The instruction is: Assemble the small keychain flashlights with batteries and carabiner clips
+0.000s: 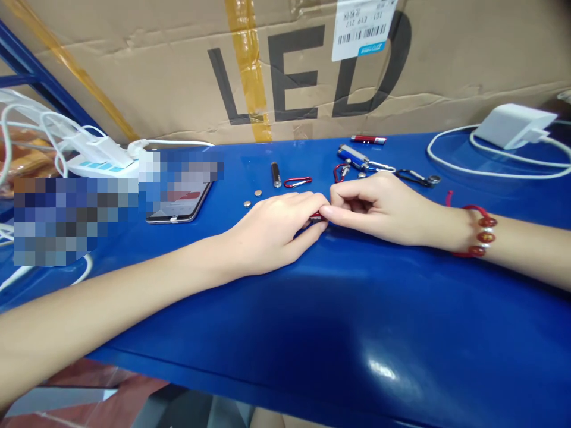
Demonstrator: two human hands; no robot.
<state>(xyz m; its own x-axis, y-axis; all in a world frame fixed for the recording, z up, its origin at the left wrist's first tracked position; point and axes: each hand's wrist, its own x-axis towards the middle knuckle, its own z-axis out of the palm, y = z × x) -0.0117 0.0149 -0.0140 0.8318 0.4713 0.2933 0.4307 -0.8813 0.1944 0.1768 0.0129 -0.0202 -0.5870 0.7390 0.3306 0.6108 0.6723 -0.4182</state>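
Over the middle of the blue table, my left hand (281, 229) is closed around a small red metal tube (316, 217), of which only a sliver shows between thumb and fingers. My right hand (383, 205) meets it fingertip to fingertip, thumb and forefinger pinched at the tube's right end. Just behind the hands lie a black battery-like cylinder (276, 175), a red carabiner (298, 182) and two button cells (258, 193). Beyond my right hand are a blue mini flashlight (352, 157) with a silver clip, another red carabiner (341, 171) and a black carabiner (413, 176).
A slim red mini flashlight (368, 139) lies at the table's back edge, against a large LED carton (298, 71). To the left are a phone (182, 205), a power strip (102, 166) and white cables. A white charger (513, 126) with a looped cable sits at the right.
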